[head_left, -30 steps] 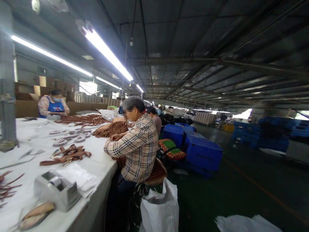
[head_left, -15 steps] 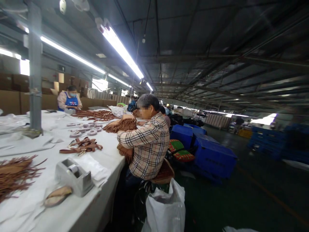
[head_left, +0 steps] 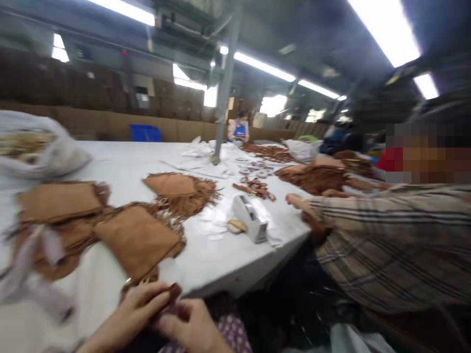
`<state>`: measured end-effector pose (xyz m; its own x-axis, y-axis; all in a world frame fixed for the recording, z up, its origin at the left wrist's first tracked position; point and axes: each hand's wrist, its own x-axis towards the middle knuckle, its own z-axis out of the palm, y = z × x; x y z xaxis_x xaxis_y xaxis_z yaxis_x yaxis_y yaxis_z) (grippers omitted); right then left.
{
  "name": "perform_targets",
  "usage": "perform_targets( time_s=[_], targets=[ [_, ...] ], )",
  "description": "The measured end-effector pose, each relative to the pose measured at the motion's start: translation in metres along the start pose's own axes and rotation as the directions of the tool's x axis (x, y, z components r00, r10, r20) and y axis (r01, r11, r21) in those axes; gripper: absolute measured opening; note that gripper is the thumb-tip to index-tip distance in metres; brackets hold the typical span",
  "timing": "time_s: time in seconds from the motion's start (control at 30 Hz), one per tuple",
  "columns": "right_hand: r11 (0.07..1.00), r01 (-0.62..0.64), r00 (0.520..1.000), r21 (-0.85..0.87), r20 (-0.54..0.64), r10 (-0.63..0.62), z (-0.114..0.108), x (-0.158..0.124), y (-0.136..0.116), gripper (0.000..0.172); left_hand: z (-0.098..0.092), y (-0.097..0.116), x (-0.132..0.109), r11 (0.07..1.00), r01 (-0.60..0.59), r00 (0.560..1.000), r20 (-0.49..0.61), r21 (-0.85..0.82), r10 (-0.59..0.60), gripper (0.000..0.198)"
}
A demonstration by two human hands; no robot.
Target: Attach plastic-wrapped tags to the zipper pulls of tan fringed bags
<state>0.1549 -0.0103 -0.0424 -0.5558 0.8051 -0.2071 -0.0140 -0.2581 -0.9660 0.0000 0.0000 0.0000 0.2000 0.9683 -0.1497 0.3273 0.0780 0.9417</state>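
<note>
At the table's near edge, my left hand [head_left: 138,311] is closed on a brown leather strap [head_left: 175,292], whose end shows past the fingertips. My right hand [head_left: 195,323] is beside it with bent fingers pinched close to the same strap; blur hides the exact grip. A gold-coloured metal ring [head_left: 127,283] shows by the left knuckles. Just beyond lies a tan fringed leather bag [head_left: 142,240], with more tan bags [head_left: 59,203] to its left. Pale wrapped strips [head_left: 47,294] lie at the near left.
A grey tape dispenser [head_left: 253,220] stands on the white table [head_left: 228,255], with brown straps [head_left: 255,188] behind it. Another fringed bag [head_left: 180,189] lies farther in. A co-worker in a plaid shirt [head_left: 390,240] sits close on the right. A post [head_left: 225,93] rises from the table.
My view has swung left and down. Both my hands and the near bags have come into sight, and the plaid-shirted co-worker now appears at the right edge, with an arm reaching over the table.
</note>
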Motion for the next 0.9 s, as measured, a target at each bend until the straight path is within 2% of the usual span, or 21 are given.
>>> perform_targets(
  time_s=[0.03, 0.1, 0.13, 0.2, 0.3, 0.4, 0.67, 0.8, 0.9],
  targets=[
    [1.000, -0.013, 0.999, 0.020, 0.040, 0.012, -0.001, 0.008, 0.002, 0.021, -0.008, -0.006, -0.004, 1.000, 0.026, 1.000, -0.011, -0.008, -0.026, 0.037],
    [0.999, -0.027, 0.999, 0.037, 0.018, 0.027, -0.002, 0.020, 0.005, 0.025, -0.017, -0.015, -0.005, 0.993, -0.016, 0.992, 0.122, -0.120, 0.031, 0.042],
    [0.996, -0.052, 0.999, 0.068, 0.009, 0.051, -0.003, 0.023, 0.005, 0.027, -0.019, -0.017, -0.004, 0.984, -0.025, 0.993, 0.112, -0.175, 0.045, 0.043],
    [0.974, -0.109, 0.993, 0.199, -0.030, 0.117, -0.005, 0.025, 0.003, 0.031, -0.021, -0.020, 0.000, 0.972, -0.042, 0.999, 0.018, -0.232, 0.048, 0.043],
    [0.866, -0.163, 0.970, 0.472, -0.083, 0.228, -0.008, 0.024, -0.004, 0.031, -0.024, -0.021, 0.001, 0.962, -0.089, 0.989, -0.139, -0.259, 0.055, 0.044],
    [0.761, -0.179, 0.954, 0.623, -0.081, 0.290, -0.010, 0.025, -0.010, 0.029, -0.028, -0.024, -0.004, 0.943, -0.124, 0.980, -0.186, -0.310, 0.068, 0.041],
    [0.720, -0.073, 0.950, 0.690, -0.172, 0.261, -0.004, 0.040, -0.020, 0.028, -0.024, -0.042, -0.010, 0.955, -0.068, 0.990, -0.141, -0.288, 0.028, 0.039],
    [0.671, -0.086, 0.934, 0.737, -0.174, 0.311, -0.004, 0.046, -0.026, 0.029, -0.020, -0.048, -0.011, 0.971, -0.057, 0.988, -0.152, -0.231, 0.022, 0.039],
    [0.651, -0.100, 0.928, 0.752, -0.166, 0.333, -0.004, 0.050, -0.028, 0.031, -0.019, -0.046, -0.013, 0.986, -0.069, 0.979, -0.200, -0.149, 0.038, 0.038]
  ],
)
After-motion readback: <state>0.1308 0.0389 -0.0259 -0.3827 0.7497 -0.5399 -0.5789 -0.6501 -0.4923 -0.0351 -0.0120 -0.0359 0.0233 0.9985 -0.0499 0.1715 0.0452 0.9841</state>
